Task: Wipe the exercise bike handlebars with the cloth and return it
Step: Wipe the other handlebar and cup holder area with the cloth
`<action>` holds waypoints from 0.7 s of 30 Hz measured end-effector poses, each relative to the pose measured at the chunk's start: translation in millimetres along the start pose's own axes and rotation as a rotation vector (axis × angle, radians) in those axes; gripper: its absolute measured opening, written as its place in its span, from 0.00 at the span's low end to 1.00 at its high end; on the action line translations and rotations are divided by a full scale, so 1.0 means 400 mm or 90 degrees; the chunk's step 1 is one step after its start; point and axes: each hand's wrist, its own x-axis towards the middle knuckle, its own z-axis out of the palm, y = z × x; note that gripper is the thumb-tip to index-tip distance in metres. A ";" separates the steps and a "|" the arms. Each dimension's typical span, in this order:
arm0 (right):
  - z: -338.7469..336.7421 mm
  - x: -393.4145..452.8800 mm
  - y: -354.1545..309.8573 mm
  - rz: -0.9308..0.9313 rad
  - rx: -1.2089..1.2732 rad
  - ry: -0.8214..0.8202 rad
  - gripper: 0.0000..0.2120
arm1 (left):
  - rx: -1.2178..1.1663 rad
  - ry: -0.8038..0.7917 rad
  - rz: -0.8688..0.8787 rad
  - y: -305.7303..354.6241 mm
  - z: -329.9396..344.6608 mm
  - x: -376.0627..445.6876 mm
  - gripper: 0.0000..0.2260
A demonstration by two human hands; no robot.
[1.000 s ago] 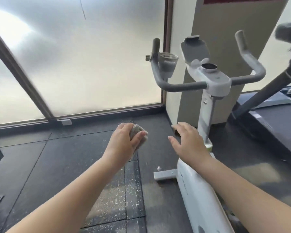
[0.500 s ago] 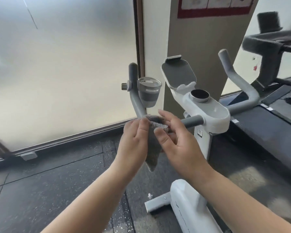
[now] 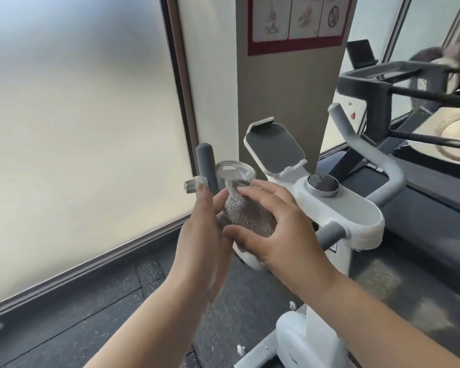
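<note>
Cloth (image 3: pixel 246 212), grey and fuzzy, sits bunched between both of my hands, held in front of the left handlebar (image 3: pixel 207 166) of the exercise bike (image 3: pixel 337 208). My left hand (image 3: pixel 202 232) stands edge-on with its fingers (image 3: pixel 209 197) pressed to the near side of the cloth, loosely curled rather than clenched. My right hand (image 3: pixel 274 229) is spread wide over the top, fingers (image 3: pixel 252 188) splayed across the fabric and thumb tucked under its lower edge, so the cloth is pinched from both sides. The hands are a little blurred, so I cannot tell how firm either grip is.

I judge this as the step of readying the cloth: it is being gathered or folded into a pad, and wiping has not begun. It hangs just beside the upright grey grip of the left handlebar and the cup holder (image 3: pixel 235 170) fixed there, but I see no contact with the bar. The right handlebar (image 3: pixel 367 152) curves up well apart, untouched.

Next, the move calls for one hand to take the cloth alone, wrap it round the left grip and run along the bar toward the white console (image 3: pixel 356 211), steering clear of the cup holder and the knob (image 3: pixel 322 185).
</note>
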 end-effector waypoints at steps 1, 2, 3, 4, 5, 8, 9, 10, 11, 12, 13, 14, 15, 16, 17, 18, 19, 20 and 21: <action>0.004 0.015 0.000 -0.004 -0.021 -0.002 0.27 | 0.004 0.006 0.005 0.010 -0.005 0.007 0.34; 0.007 0.031 0.001 -0.004 -0.039 0.002 0.26 | 0.006 0.020 0.009 0.021 -0.011 0.015 0.33; 0.009 0.048 0.003 0.000 -0.049 0.010 0.25 | 0.023 0.033 0.019 0.032 -0.019 0.024 0.32; 0.010 0.066 0.006 0.008 -0.045 0.014 0.24 | 0.040 0.032 0.030 0.045 -0.024 0.030 0.31; 0.009 0.085 0.011 0.019 -0.025 0.013 0.22 | 0.065 0.024 0.043 0.056 -0.033 0.038 0.31; -0.002 0.144 0.019 0.048 0.044 0.010 0.18 | 0.162 0.026 0.126 0.097 -0.056 0.059 0.24; -0.005 0.164 0.021 0.049 0.059 0.012 0.18 | 0.209 0.059 0.166 0.107 -0.069 0.070 0.18; -0.007 0.185 0.026 0.045 0.075 0.014 0.17 | 0.264 0.109 0.204 0.115 -0.086 0.084 0.12; -0.006 0.204 0.032 0.043 0.088 0.016 0.17 | 0.323 0.161 0.236 0.120 -0.103 0.099 0.10; -0.003 0.221 0.039 0.041 0.094 0.018 0.17 | 0.382 0.198 0.262 0.122 -0.122 0.115 0.10; 0.002 0.235 0.047 0.039 0.093 0.021 0.18 | 0.435 0.220 0.280 0.122 -0.140 0.132 0.12; 0.009 0.249 0.054 0.034 0.087 0.024 0.18 | 0.491 0.235 0.284 0.122 -0.155 0.149 0.13; 0.018 0.261 0.060 0.033 0.074 0.029 0.18 | 0.548 0.242 0.275 0.120 -0.169 0.168 0.14; 0.029 0.273 0.064 0.033 0.058 0.036 0.18 | 0.596 0.240 0.257 0.119 -0.180 0.183 0.15; 0.040 0.286 0.065 0.030 0.042 0.043 0.18 | 0.634 0.230 0.238 0.121 -0.190 0.200 0.16; 0.051 0.301 0.063 0.023 0.028 0.047 0.18 | 0.665 0.210 0.221 0.124 -0.198 0.218 0.17; 0.064 0.315 0.060 0.014 0.016 0.048 0.19 | 0.689 0.182 0.205 0.128 -0.209 0.237 0.18; 0.078 0.330 0.057 0.003 0.001 0.042 0.20 | 0.705 0.144 0.186 0.134 -0.217 0.255 0.19; 0.094 0.345 0.057 -0.006 -0.021 0.027 0.20 | 0.712 0.102 0.165 0.141 -0.225 0.273 0.19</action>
